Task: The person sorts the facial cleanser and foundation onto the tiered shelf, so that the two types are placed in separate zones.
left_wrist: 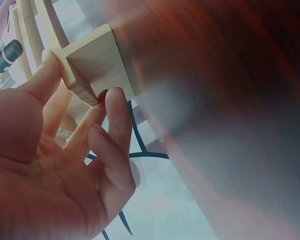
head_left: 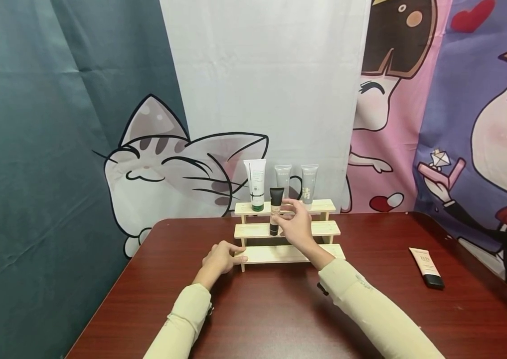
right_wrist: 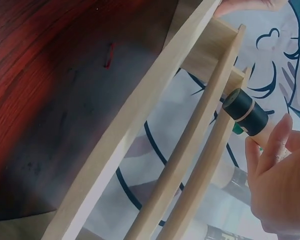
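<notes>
My right hand [head_left: 295,224] pinches a small beige cosmetic tube [head_left: 275,210] between thumb and fingers. The tube is upright, black crimped end up and black cap [right_wrist: 245,111] down, at the middle step of a three-step wooden display rack [head_left: 266,254]. At the rack's left end, my left hand [head_left: 220,257] grips the lowest step; in the left wrist view its thumb [left_wrist: 47,75] lies on the step's edge and the other fingers curl by the end piece. On the top step stand a white tube with a green cap [head_left: 257,184] and two grey translucent tubes [head_left: 309,182], one partly hidden.
A beige tube with a black cap [head_left: 427,268] lies on the dark red wooden table [head_left: 271,314], to the right of the rack. Behind the table hangs a cloth backdrop [head_left: 262,75] with cartoon figures, close to the rack's back.
</notes>
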`<action>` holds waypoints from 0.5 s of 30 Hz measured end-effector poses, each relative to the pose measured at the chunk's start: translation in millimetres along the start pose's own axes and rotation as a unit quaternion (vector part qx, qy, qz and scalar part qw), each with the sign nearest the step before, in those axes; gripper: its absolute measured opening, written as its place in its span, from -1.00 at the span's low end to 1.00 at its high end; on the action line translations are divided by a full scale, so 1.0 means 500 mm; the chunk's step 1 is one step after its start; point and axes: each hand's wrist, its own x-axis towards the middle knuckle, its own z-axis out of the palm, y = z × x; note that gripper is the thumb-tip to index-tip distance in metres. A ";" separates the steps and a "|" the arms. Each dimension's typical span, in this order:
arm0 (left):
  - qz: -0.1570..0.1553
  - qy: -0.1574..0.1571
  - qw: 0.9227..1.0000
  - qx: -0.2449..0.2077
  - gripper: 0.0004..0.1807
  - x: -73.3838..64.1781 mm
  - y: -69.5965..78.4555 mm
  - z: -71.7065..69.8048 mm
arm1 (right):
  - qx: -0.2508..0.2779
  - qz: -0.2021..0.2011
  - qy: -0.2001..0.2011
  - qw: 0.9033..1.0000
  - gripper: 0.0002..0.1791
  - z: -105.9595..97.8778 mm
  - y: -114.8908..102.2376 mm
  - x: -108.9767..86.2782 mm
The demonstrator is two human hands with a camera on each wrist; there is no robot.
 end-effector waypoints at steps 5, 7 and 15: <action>0.001 0.000 1.000 -0.001 -0.60 0.000 -0.001 0.001 | -0.005 0.005 -0.001 1.000 -0.45 0.012 0.008 0.007; 0.002 0.001 1.000 -0.003 -0.60 -0.001 -0.001 0.001 | -0.006 0.004 -0.005 1.000 -0.45 0.016 0.010 0.009; -0.003 0.002 1.000 -0.008 -0.61 0.002 -0.001 -0.001 | -0.007 -0.001 -0.012 1.000 -0.44 0.031 0.013 0.014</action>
